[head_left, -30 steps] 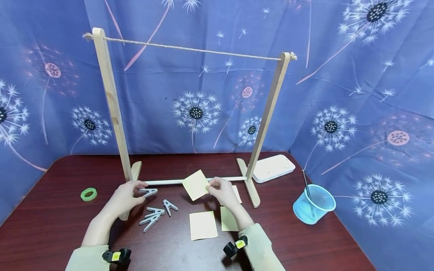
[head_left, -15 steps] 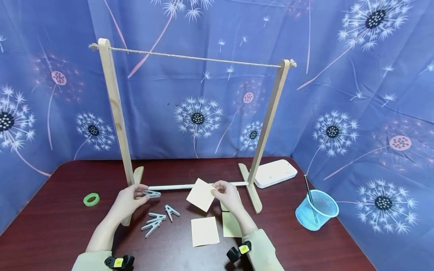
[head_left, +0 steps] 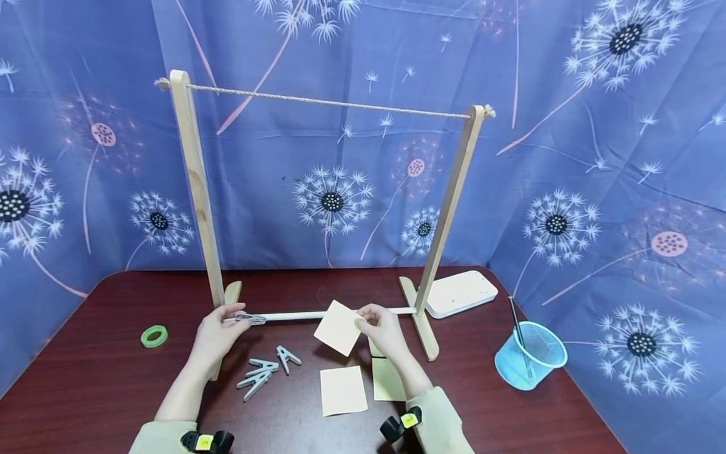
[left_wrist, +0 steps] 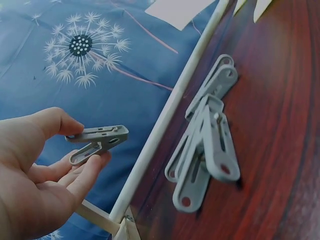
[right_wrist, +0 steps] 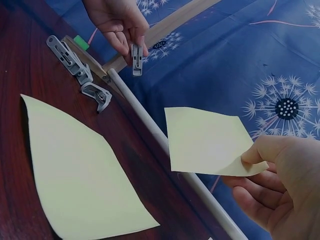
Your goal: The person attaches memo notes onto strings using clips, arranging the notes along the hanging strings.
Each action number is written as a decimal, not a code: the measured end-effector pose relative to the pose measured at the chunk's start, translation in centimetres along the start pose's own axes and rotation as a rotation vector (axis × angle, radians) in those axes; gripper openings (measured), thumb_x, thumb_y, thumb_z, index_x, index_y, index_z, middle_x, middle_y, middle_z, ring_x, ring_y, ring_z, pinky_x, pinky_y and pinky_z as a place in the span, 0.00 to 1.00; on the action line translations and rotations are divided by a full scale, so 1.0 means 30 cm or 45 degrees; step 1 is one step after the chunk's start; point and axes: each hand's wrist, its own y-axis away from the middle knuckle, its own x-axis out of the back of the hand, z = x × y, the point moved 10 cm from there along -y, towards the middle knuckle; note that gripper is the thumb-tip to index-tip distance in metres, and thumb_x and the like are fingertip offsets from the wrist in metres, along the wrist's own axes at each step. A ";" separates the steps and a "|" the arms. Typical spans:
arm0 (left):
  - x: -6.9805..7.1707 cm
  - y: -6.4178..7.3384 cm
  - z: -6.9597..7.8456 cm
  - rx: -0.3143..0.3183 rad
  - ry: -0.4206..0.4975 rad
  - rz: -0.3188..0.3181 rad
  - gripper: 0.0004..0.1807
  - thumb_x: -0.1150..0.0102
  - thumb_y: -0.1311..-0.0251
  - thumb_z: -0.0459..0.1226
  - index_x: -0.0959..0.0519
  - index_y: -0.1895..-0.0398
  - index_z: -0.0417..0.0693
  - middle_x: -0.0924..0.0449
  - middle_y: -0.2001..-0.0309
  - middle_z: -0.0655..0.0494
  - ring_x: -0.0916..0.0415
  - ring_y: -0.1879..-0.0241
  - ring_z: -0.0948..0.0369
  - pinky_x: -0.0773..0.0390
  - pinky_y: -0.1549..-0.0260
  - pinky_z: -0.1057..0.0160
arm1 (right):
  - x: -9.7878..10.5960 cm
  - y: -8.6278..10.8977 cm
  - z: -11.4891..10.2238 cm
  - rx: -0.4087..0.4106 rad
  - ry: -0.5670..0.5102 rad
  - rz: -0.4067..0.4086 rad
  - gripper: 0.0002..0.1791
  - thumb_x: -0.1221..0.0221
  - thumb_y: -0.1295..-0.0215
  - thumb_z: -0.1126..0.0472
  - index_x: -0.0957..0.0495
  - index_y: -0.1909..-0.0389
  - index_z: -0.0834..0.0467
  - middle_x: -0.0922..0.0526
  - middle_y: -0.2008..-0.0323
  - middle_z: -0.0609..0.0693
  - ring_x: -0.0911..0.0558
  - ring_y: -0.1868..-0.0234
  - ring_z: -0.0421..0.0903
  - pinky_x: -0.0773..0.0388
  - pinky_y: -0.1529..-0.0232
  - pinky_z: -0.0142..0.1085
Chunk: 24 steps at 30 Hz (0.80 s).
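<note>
Head view: rope (head_left: 329, 102) at twelve. Left hand (head_left: 218, 335) at eight, grey clip (head_left: 255, 320) pinched. Right hand (head_left: 384, 329) at six, holding yellow sheet (head_left: 337, 328).

Left wrist view: thumb, fingers slightly parted across clip's handles, nose outward, probably for easy squeezing.

Right wrist view: thumb, fingers nipping one corner, seemingly leaving rest uncovered.

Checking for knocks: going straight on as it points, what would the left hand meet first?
Probably the white rod, next in line past the left hand and its clothespin in both wrist views; depth is unclear, so it might miss.
</note>
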 end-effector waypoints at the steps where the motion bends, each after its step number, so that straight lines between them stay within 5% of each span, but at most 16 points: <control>1: 0.000 -0.001 0.000 0.009 0.010 0.000 0.26 0.42 0.37 0.36 0.29 0.37 0.34 0.25 0.41 0.33 0.21 0.46 0.53 0.29 0.62 0.77 | 0.002 0.003 -0.017 0.009 -0.001 -0.006 0.04 0.40 0.44 0.75 0.21 0.68 0.73 0.17 0.73 0.66 0.21 0.70 0.43 0.24 0.63 0.30; 6: -0.004 -0.003 0.000 0.062 0.100 -0.016 0.28 0.42 0.34 0.40 0.30 0.35 0.37 0.26 0.38 0.37 0.23 0.52 0.71 0.30 0.58 0.79 | -0.009 -0.015 0.030 -0.012 -0.023 -0.012 0.04 0.39 0.43 0.74 0.20 0.67 0.70 0.16 0.72 0.64 0.22 0.71 0.39 0.26 0.66 0.28; 12: -0.028 -0.003 -0.005 0.135 0.243 -0.091 0.31 0.40 0.35 0.43 0.32 0.33 0.36 0.27 0.37 0.37 0.30 0.38 0.55 0.29 0.58 0.79 | -0.014 -0.033 0.101 -0.024 -0.043 -0.043 0.06 0.37 0.41 0.68 0.18 0.65 0.67 0.15 0.70 0.60 0.21 0.73 0.35 0.25 0.67 0.27; 18: -0.033 -0.006 -0.003 0.161 0.322 -0.104 0.31 0.38 0.36 0.44 0.30 0.34 0.35 0.23 0.39 0.44 0.28 0.56 0.80 0.27 0.57 0.78 | -0.013 -0.034 0.117 -0.045 -0.057 -0.059 0.07 0.37 0.40 0.66 0.17 0.63 0.66 0.13 0.68 0.59 0.19 0.72 0.38 0.24 0.65 0.27; 24: -0.013 -0.007 0.004 0.137 0.310 -0.070 0.32 0.37 0.37 0.47 0.28 0.35 0.40 0.19 0.44 0.54 0.29 0.58 0.82 0.28 0.55 0.76 | -0.010 -0.013 0.000 -0.036 -0.073 -0.134 0.08 0.39 0.38 0.70 0.18 0.61 0.72 0.14 0.67 0.66 0.17 0.71 0.57 0.23 0.68 0.28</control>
